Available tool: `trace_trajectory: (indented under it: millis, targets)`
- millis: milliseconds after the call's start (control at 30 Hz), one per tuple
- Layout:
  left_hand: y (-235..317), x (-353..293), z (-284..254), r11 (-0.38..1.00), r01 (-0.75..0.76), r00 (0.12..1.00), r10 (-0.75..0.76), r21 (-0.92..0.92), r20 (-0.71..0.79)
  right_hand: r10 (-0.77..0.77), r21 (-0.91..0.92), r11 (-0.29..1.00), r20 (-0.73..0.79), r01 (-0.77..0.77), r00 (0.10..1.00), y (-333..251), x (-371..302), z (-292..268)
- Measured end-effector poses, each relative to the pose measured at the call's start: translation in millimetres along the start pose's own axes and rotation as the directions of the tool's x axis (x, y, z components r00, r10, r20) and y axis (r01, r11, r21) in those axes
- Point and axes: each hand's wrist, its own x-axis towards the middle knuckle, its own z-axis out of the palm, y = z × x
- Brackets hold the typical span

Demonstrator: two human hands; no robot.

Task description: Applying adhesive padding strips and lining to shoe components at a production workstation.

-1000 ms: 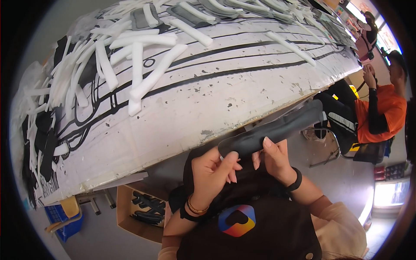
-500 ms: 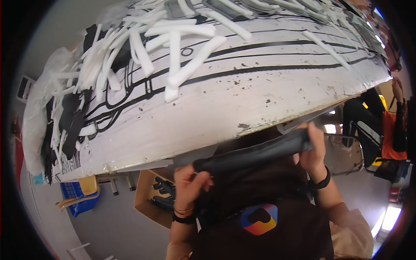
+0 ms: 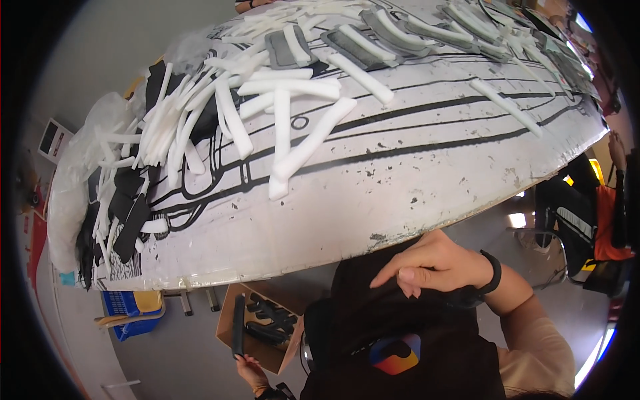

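Note:
At the lower left, my left hand (image 3: 251, 373) is closed on the bottom end of a long, narrow black padded sleeve (image 3: 238, 325). The sleeve stands nearly upright over the left side of an open cardboard box (image 3: 294, 347). Several similar black padded sleeves (image 3: 270, 327) lie inside that box. My right hand (image 3: 437, 265) is in front of my dark apron, just below the table's near edge. Its index finger points left, the other fingers are loosely bent, and it holds nothing.
The white table (image 3: 320, 227) with black line drawings spans the view. White foam strips (image 3: 200, 120) are heaped at its left; grey fabric pieces (image 3: 357, 48) bearing strips lie along the back. A blue crate (image 3: 133, 323) stands lower left. Another person (image 3: 603, 220) sits at the right.
The black sleeve, held at both ends before, is now only in my left hand, moved down left to the box. My right hand has let go and shifted left. The view has tilted.

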Motion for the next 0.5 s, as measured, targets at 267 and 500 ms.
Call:
trace_trajectory:
  millis: [267,500]
  targets:
    - [-80.7,2.0,13.3,0.71,0.453,0.889,-0.406,0.539,-0.212,-0.193,-0.72,0.694,-0.161,0.019,0.968,-63.3,59.6,-77.0]
    - [-81.7,44.7,47.9,0.824,0.21,0.972,-0.232,0.526,-0.025,-0.201,-0.998,-0.03,-0.052,-0.06,0.978,3.8,131.6,-254.5]
